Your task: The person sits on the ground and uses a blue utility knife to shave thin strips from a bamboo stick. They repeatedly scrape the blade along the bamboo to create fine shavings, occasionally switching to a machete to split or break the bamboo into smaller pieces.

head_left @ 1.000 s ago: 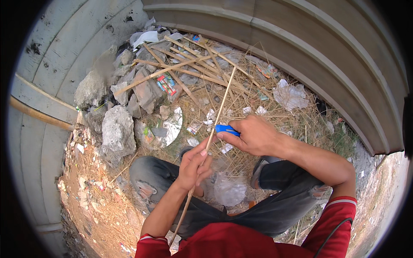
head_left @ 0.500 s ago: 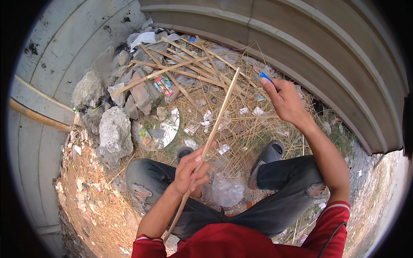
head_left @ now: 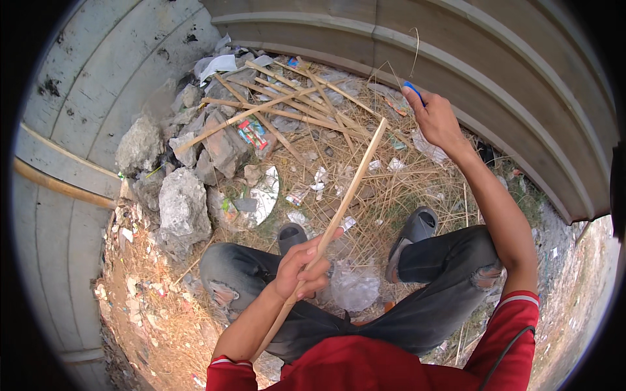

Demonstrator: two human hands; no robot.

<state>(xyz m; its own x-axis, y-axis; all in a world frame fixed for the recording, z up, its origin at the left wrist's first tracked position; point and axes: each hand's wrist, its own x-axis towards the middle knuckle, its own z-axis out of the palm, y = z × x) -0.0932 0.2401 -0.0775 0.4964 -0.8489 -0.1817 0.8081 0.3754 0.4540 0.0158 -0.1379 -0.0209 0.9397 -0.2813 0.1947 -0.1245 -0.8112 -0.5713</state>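
Wooden strip, slanting through left hand, extending beyond both sides

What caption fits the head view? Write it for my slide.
Left hand gripping a strip, right hand holding a blue tool clear of it.

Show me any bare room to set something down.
Most open: the straw-strewn ground between the long pale wooden stick and right grey sandal, though white scraps dot it. Crowded: left and beyond, with rough grey rocks and crossed flat wooden strips.
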